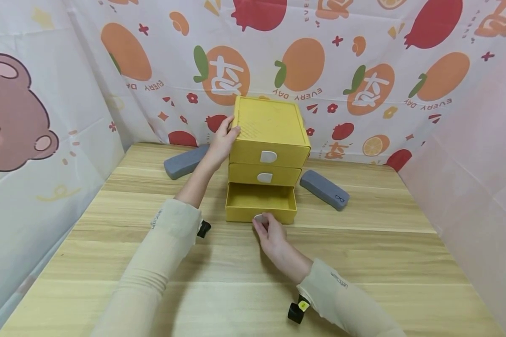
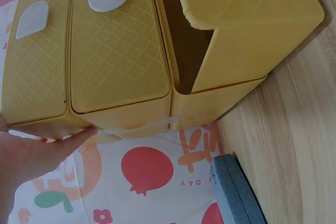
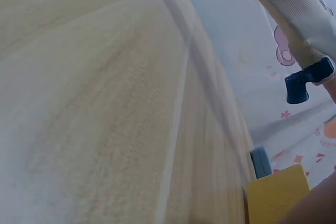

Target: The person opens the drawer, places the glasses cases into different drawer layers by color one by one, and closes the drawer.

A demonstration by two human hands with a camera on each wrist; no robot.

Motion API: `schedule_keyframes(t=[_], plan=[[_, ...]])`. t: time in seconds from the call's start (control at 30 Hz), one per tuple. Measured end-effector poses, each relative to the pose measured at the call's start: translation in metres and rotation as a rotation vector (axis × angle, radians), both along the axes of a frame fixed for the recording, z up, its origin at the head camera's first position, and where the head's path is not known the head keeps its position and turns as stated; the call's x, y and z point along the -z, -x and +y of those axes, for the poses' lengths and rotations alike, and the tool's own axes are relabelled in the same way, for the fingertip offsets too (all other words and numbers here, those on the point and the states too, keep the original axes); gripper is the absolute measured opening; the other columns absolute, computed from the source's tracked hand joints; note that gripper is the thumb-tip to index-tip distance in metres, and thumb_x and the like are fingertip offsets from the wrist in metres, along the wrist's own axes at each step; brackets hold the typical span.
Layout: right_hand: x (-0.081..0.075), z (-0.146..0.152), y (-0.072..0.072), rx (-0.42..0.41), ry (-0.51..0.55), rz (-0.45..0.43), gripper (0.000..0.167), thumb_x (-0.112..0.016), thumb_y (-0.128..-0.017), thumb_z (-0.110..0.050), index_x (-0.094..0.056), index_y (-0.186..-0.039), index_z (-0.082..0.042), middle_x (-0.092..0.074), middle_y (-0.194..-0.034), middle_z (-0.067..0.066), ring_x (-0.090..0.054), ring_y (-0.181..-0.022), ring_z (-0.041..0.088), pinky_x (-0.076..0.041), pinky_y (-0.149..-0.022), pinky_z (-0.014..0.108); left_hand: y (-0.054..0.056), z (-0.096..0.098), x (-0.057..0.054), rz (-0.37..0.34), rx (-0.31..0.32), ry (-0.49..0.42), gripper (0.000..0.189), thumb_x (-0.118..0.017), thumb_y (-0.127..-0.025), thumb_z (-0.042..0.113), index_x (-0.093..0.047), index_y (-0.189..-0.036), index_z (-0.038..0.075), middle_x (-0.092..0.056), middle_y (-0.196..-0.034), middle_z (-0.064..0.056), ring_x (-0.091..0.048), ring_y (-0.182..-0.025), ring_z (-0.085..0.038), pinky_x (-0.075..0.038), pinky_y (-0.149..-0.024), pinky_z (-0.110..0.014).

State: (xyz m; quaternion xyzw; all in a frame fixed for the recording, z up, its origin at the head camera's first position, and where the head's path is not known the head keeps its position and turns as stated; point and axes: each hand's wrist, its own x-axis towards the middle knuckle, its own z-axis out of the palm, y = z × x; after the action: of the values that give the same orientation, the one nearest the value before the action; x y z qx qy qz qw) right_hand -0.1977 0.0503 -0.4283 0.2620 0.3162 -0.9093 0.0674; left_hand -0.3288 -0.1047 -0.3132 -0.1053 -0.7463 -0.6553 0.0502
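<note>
Here, R hand (image 1: 274, 238) pinching btm drawer tab (image 1: 258, 218), L hand (image 1: 221, 144) uncurled on cabinet (image 1: 274, 120), "EVERY DAY" backdrop (image 1: 259, 56)

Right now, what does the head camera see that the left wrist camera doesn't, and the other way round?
Only the head view shows the right hand pinching the bottom handle, the cabinet top and the right gray case.

Only the left wrist view shows the outer left side of the bottom drawer and a dark mark on the left gray case.

Both show the left hand holding the yellow cabinet, the open bottom drawer, two white handles above it, the left gray case, the fruit-print cloth and the wooden table.
</note>
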Motion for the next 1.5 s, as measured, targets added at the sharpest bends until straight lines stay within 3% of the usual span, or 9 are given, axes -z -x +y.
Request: schedule_keyframes(t=[0.33, 0.73, 1.03, 1.5], plan=[[-0.001, 0.007, -0.012, -0.048, -0.022, 0.008, 0.021, -0.045, -0.095, -0.003, -0.044, -0.112, 0.008, -0.040, -0.109, 0.020, -0.041, -0.116, 0.033, -0.042, -0.090, 0.028, -0.001, 0.000, -0.001, -0.001, 0.003, -0.002, 0.055, -0.040, -0.098, 0.021, -0.017, -0.146, 0.005, -0.027, -0.144, -0.015, -0.031, -0.127, -0.020, -0.028, -0.102, -0.032], [-0.002, 0.006, -0.027, -0.085, -0.006, 0.023, 0.016, -0.042, -0.095, -0.002, -0.043, -0.108, 0.008, -0.038, -0.109, 0.019, -0.041, -0.112, 0.029, -0.040, -0.092, 0.028, 0.000, 0.000, -0.001, 0.010, 0.013, -0.010, 0.055, -0.040, -0.098, 0.021, -0.017, -0.146, 0.005, -0.025, -0.146, -0.014, -0.029, -0.128, -0.018, -0.026, -0.102, -0.030], [-0.002, 0.011, -0.035, -0.104, -0.021, 0.029, 0.025, -0.043, -0.095, -0.002, -0.040, -0.116, 0.011, -0.038, -0.111, 0.021, -0.041, -0.113, 0.032, -0.040, -0.092, 0.028, -0.001, 0.000, -0.002, -0.001, 0.011, 0.000, 0.055, -0.039, -0.098, 0.022, -0.017, -0.146, 0.006, -0.024, -0.146, -0.013, -0.028, -0.129, -0.017, -0.026, -0.103, -0.030], [-0.003, 0.018, -0.048, -0.143, -0.038, 0.008, 0.016, -0.045, -0.095, -0.003, -0.045, -0.106, 0.008, -0.038, -0.111, 0.021, -0.045, -0.109, 0.030, -0.040, -0.092, 0.029, -0.002, 0.000, -0.003, 0.000, 0.016, 0.002, 0.056, -0.040, -0.098, 0.023, -0.016, -0.146, 0.006, -0.023, -0.147, -0.012, -0.027, -0.129, -0.017, -0.025, -0.103, -0.030]])
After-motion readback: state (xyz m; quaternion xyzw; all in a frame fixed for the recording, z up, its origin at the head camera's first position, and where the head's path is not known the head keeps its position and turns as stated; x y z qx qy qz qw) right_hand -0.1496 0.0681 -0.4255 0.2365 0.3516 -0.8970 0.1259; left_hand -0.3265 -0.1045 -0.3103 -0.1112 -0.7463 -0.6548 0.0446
